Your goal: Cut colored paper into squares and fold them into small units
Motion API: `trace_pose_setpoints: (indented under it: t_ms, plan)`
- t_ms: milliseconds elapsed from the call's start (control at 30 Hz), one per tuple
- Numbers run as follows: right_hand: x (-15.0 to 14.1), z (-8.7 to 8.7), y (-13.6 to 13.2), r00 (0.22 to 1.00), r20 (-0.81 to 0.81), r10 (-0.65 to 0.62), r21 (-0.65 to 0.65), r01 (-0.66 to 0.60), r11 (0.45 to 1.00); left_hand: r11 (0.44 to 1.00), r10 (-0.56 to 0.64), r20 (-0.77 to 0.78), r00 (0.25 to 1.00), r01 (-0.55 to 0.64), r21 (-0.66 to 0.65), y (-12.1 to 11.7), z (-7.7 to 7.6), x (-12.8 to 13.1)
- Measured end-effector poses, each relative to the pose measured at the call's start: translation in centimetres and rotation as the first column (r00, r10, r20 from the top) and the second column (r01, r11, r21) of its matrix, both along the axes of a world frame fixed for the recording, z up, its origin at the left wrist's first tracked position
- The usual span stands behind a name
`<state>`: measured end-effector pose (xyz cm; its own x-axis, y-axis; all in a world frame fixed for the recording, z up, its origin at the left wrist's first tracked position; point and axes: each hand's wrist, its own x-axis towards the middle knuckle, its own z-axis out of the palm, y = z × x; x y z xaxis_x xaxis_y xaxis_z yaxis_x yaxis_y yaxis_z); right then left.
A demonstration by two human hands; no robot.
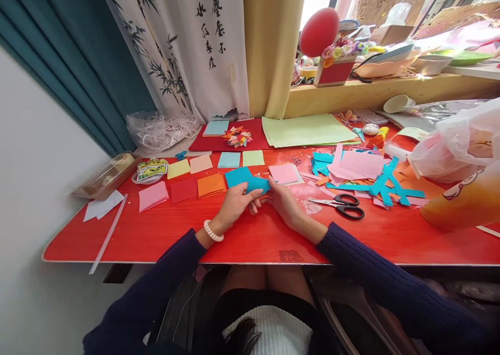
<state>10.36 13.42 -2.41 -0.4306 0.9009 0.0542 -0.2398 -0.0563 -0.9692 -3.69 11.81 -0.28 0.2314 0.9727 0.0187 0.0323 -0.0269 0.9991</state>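
Between my two hands is a small piece of blue paper point(259, 184), held above the red table. My left hand point(236, 203), with a white coil band at the wrist, has its thumb and fingers closed on the paper's left part. My right hand point(284, 201) grips its right edge. Just behind lies another blue paper square point(237, 176). To the left are stacks of orange squares point(211, 185), red squares point(184, 190) and pink squares point(153, 195). A light pink stack point(286, 173) sits beyond my right hand. Black-handled scissors point(341, 205) lie to the right.
Paper scraps point(363, 173) are heaped at the right, near a plastic bag point(457, 141) and an orange container point(464, 199). Light green sheets point(308, 130) and a folded paper ring point(237, 136) lie at the back. A white strip point(109, 233) overhangs the front left edge.
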Motion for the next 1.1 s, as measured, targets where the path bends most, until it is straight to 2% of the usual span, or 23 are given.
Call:
trace_pose_setpoints:
  t_ms: [133, 300, 367, 467, 533, 733, 900, 1100]
  plan:
    - [0.3, -0.5, 0.6, 0.986, -0.153, -0.064, -0.153, 0.040, 0.987, 1.000, 0.007, -0.001, 1.000, -0.007, -0.012, 0.0, 0.0, 0.0]
    - [0.9, -0.1, 0.9, 0.974, -0.172, -0.147, -0.197, 0.112, 0.974, 0.999, 0.039, 0.016, 0.999, -0.039, -0.004, 0.0, 0.0, -0.4]
    - [0.8, 0.3, 0.6, 0.988, -0.091, -0.128, -0.156, 0.113, 0.981, 0.999, 0.048, 0.025, 0.999, -0.048, -0.002, 0.1, -0.2, -0.6]
    - [0.4, 0.6, 0.0, 0.992, 0.115, -0.042, -0.034, 0.047, 0.998, 0.999, 0.028, 0.021, 0.999, -0.027, -0.024, 0.2, -0.4, -0.7]
    - [0.2, 0.4, -0.2, 0.984, 0.175, -0.040, 0.013, 0.039, 0.999, 0.999, -0.002, 0.010, 1.000, 0.002, -0.054, 0.2, -0.4, -0.6]
    - [0.4, -0.2, 0.0, 0.978, 0.182, -0.104, 0.036, 0.099, 0.994, 0.990, -0.067, -0.015, 0.998, 0.065, -0.121, 0.1, 0.0, -0.5]
    - [0.3, -0.1, -0.1, 0.979, 0.165, -0.123, 0.022, 0.121, 0.992, 0.982, -0.090, -0.072, 0.993, 0.077, -0.173, 0.1, 0.0, -0.8]
    - [0.2, 0.1, 0.0, 0.986, 0.108, -0.125, -0.009, 0.127, 0.992, 0.984, -0.115, -0.088, 0.989, 0.102, -0.148, 0.0, -0.3, -0.7]
